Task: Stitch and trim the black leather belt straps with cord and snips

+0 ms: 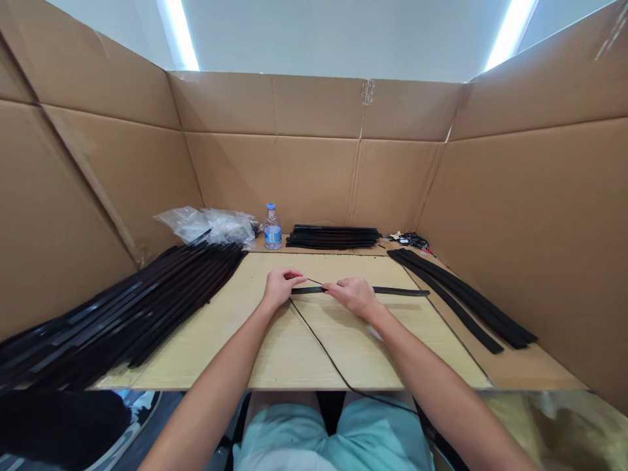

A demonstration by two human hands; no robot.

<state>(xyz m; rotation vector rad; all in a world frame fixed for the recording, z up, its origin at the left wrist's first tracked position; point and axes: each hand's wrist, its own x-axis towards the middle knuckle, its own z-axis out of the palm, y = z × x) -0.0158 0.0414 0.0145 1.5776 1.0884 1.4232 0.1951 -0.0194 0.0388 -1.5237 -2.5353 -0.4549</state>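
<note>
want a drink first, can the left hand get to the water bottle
Probably yes: the left hand sits almost straight before the water bottle, and the black strips lie to either side, not between.

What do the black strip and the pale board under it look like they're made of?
The black strip looks like matte rubber or soft plastic: dull, with little shine. The pale board looks like laminate or veneered wood, smooth with a faint sheen; its core doesn't show.
</note>
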